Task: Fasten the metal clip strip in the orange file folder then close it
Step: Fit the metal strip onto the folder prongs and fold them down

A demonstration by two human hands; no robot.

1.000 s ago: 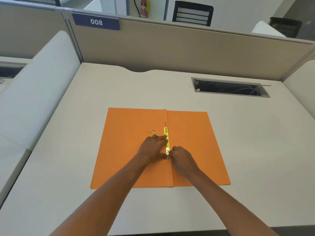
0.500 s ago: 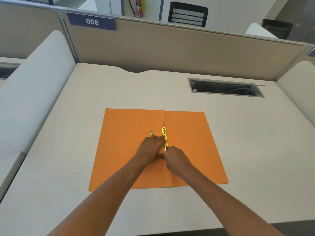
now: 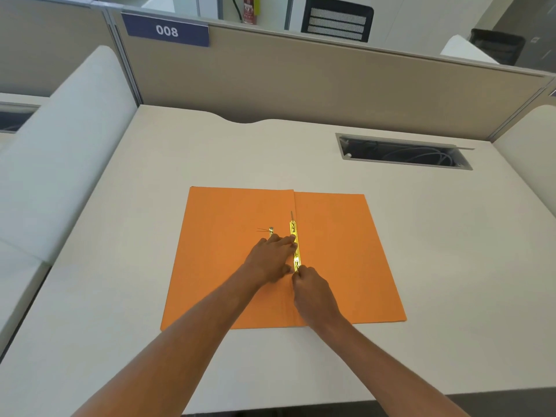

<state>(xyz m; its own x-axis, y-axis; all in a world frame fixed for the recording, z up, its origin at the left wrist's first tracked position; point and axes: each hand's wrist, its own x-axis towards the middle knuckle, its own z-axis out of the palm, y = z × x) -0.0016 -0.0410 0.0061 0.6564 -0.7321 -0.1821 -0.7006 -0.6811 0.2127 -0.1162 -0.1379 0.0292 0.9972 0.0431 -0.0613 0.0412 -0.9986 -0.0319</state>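
The orange file folder (image 3: 337, 254) lies open and flat on the desk. A yellow metal clip strip (image 3: 294, 239) runs along its centre fold, with a thin prong sticking out at its far end. My left hand (image 3: 269, 258) lies flat on the left leaf, fingertips pressing the strip's middle. My right hand (image 3: 311, 291) pinches the strip's near end with its fingertips. A small metal fastener piece (image 3: 271, 229) sits on the left leaf just beyond my left hand.
The beige desk (image 3: 451, 266) has a rectangular cable opening (image 3: 403, 152) at the back right. A partition wall with a blue "008" sign (image 3: 167, 30) closes the far side. Padded white dividers stand at the left and right.
My right hand has shifted slightly toward the strip's near end and pinches it. The left hand stays pressed on the strip; the view has shifted a little.
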